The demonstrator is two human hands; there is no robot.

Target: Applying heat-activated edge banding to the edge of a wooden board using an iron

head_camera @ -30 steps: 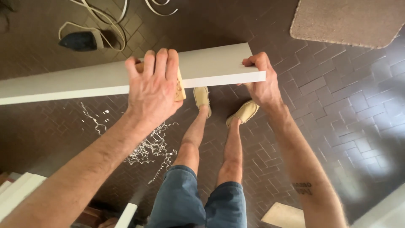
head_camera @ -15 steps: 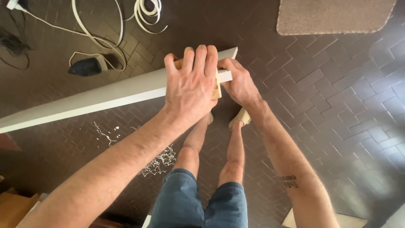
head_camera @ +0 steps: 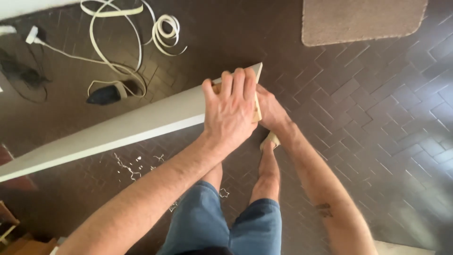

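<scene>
The left hand lies flat, fingers spread and pressed down over a small wooden block at the near end of a long white board. The right hand is tucked just beneath and behind it, gripping that same end, its fingers mostly hidden. A second ago the hands were apart, the right one at the board's tip; now they have closed together and the board has swung, its far end running off to the left, so the work seems centred on that end. Below are bare legs in blue shorts, white shavings on the dark brick floor, coiled white strip and a beige mat.
</scene>
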